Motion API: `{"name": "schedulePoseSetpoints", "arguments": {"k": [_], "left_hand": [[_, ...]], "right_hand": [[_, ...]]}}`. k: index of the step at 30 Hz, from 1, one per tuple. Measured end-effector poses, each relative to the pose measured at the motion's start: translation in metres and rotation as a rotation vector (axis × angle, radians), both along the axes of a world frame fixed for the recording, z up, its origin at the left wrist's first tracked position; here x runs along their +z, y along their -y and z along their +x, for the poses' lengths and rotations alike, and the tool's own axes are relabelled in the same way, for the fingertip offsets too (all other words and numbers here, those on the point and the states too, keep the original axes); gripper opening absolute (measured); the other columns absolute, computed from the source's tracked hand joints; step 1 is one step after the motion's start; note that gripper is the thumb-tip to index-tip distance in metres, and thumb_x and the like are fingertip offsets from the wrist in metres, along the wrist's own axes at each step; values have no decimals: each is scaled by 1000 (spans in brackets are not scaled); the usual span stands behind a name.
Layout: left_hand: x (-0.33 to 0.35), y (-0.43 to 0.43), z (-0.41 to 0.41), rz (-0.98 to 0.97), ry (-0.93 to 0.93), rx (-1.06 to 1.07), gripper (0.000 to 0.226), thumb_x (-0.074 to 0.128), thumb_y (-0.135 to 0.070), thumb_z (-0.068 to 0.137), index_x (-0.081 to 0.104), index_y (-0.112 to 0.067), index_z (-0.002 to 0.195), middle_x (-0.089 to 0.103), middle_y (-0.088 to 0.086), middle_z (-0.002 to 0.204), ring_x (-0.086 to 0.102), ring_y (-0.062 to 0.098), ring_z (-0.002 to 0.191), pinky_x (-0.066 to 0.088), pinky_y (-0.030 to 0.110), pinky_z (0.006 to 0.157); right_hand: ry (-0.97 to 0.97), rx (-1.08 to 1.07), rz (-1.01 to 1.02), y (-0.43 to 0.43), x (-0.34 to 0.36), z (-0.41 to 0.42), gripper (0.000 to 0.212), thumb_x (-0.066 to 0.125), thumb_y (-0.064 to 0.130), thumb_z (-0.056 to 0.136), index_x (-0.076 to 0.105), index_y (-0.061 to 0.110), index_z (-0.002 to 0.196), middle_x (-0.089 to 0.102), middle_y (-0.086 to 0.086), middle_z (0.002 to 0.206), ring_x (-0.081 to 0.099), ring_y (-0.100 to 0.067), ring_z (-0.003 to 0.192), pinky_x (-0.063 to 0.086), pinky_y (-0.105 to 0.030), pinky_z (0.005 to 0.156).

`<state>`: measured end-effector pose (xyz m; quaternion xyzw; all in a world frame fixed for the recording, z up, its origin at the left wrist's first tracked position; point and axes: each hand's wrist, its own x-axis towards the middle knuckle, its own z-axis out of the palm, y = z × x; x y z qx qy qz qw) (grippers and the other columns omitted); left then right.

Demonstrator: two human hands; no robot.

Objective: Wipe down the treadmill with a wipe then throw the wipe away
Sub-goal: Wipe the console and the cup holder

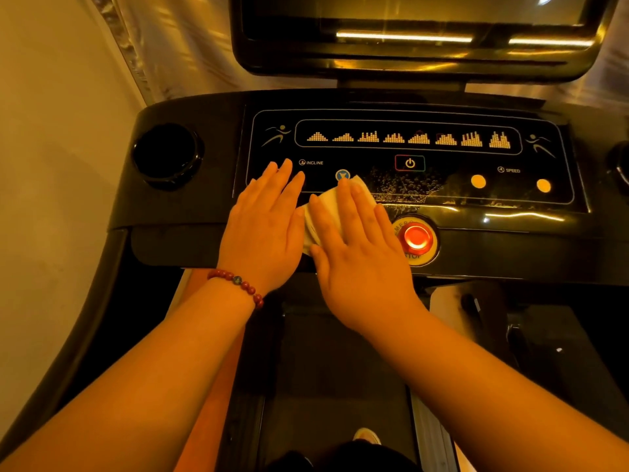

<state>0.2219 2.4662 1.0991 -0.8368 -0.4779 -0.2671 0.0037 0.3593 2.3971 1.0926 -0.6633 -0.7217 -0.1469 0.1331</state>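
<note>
The treadmill's black control panel fills the middle of the head view, with program symbols, a power button and orange speed dots. A white wipe lies flat on the panel's lower left part. My right hand presses on the wipe with straight fingers and covers most of it. My left hand, with a red bead bracelet at the wrist, lies flat on the panel just left of the wipe, fingers straight. Wet droplets or foam show on the panel to the right of the wipe.
A red emergency stop button sits right beside my right hand. A round cup holder is at the console's left. The dark screen rises behind the panel. The treadmill belt runs below my arms. A wall is on the left.
</note>
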Motion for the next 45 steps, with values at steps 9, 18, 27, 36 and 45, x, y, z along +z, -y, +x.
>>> {"name": "schedulePoseSetpoints", "arguments": {"k": [9,18,27,36,45], "left_hand": [[-1,3,1,14,-25,15,60,17,-38,97,33,-13,148,26,8,157,18,21,147,10,34,117],[-2,10,4,19,-53,37,61,18,-40,96,32,-11,149,25,9,157,18,22,147,9,35,117],[0,23,24,-29,-89,126,66,16,-43,96,18,-8,152,12,11,160,5,24,149,-2,35,117],[0,38,58,-5,-151,75,69,9,-46,94,18,-9,152,14,10,160,8,23,148,2,38,118],[3,42,62,-19,-172,112,65,18,-43,97,16,-9,153,13,10,161,7,25,149,1,38,117]], "right_hand": [[15,78,31,16,-11,9,60,20,42,100,21,14,154,15,-14,160,11,-30,148,12,-43,120],[0,115,56,23,-16,15,58,22,38,101,22,11,152,20,-12,159,15,-26,148,13,-42,118],[16,254,59,48,-25,51,54,27,35,102,26,12,151,25,-11,157,17,-24,148,15,-39,120],[10,263,34,68,-29,85,55,31,35,101,23,16,152,23,-7,158,16,-21,148,14,-36,119],[-13,235,47,83,-35,115,53,31,35,100,29,16,150,24,-6,157,16,-20,147,9,-32,118]]}}
